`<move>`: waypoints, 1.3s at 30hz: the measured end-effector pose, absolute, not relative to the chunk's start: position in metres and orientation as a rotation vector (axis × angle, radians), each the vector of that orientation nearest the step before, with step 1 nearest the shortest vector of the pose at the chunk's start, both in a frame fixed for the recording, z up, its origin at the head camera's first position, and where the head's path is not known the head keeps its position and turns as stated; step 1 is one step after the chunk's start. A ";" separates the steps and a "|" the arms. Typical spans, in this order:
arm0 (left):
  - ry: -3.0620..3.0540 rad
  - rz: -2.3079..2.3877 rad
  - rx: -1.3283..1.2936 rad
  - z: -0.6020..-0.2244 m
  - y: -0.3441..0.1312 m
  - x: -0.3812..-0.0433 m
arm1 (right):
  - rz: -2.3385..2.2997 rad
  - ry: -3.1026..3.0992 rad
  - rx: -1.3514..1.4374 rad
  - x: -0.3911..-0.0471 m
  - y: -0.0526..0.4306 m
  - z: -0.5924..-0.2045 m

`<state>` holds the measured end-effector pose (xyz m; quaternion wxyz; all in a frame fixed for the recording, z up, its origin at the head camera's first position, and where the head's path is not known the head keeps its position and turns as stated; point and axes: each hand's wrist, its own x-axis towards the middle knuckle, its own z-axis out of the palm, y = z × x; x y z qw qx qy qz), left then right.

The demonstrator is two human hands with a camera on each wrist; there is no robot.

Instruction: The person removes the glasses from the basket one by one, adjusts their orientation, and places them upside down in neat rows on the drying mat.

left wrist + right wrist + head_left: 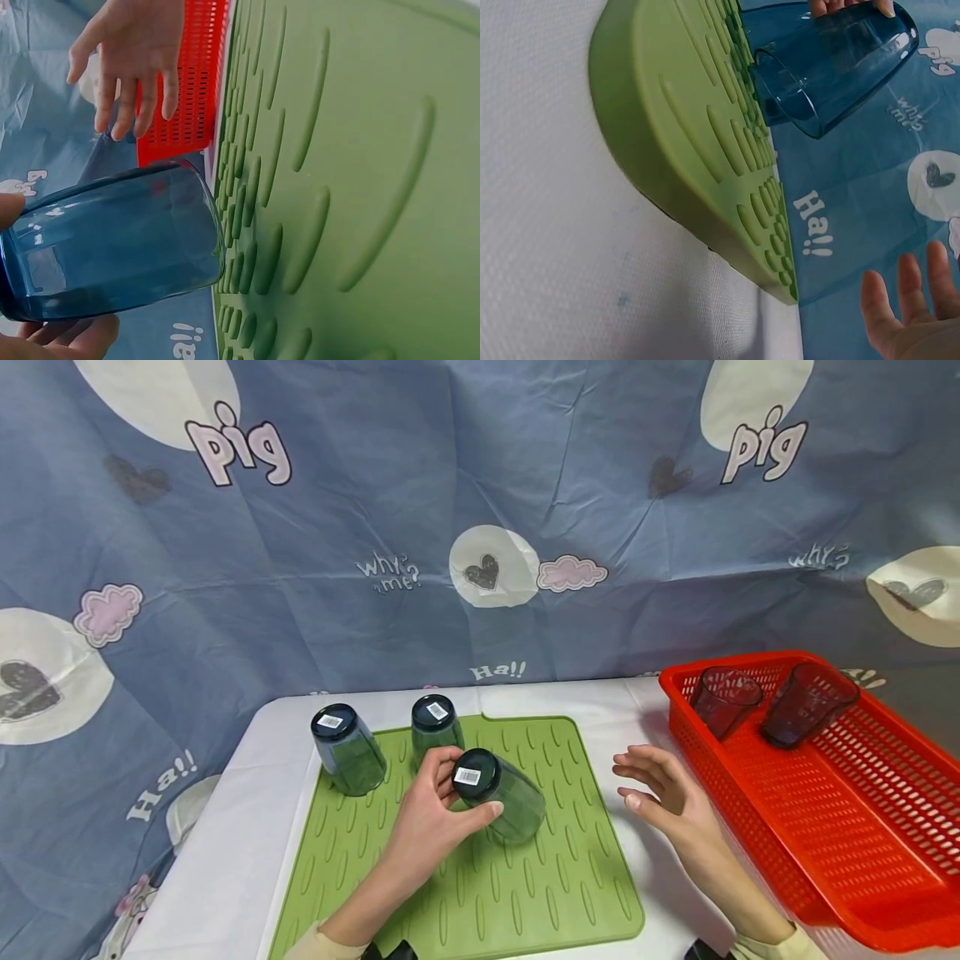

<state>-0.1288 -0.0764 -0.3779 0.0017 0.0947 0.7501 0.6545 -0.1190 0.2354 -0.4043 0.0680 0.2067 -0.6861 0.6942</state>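
My left hand [442,827] grips a dark blue drinking glass [517,802] near its base, thumb on one side and fingers on the other. That glass is tilted, base up and mouth down, over a green ridged mat [525,902]; whether its rim touches the mat, I cannot tell. Past the fingers, two similar glasses stand upside down on the mat: one at the left [348,752] and one in the middle [435,727], partly hidden. To the right of the mat, my right hand [671,802] hovers with spread, loosely bent fingers, holding nothing.
A red perforated basket [817,818] stands at the right, beside my right hand. Two glasses lean inside its far end, one at the left [723,706] and one at the right [806,710]. A white cloth covers the table [217,860], with a blue printed curtain [420,635] behind.
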 end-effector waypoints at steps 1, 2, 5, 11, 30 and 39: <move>2.357 2.053 0.301 -0.378 -0.076 -0.130 | 2.091 -2.065 0.624 -0.119 0.235 -0.404; 2.362 2.053 0.305 -0.378 -0.075 -0.130 | 2.090 -2.064 0.624 -0.119 0.235 -0.404; 2.382 2.041 0.318 -0.378 -0.072 -0.132 | 2.088 -2.065 0.621 -0.120 0.235 -0.404; 2.386 2.015 0.359 -0.377 -0.065 -0.137 | 2.085 -2.063 0.635 -0.120 0.236 -0.406; 2.452 1.959 0.438 -0.372 -0.054 -0.152 | 2.087 -2.072 0.607 -0.121 0.237 -0.405; 2.459 1.958 0.481 -0.365 -0.047 -0.160 | 2.085 -2.070 0.593 -0.122 0.237 -0.406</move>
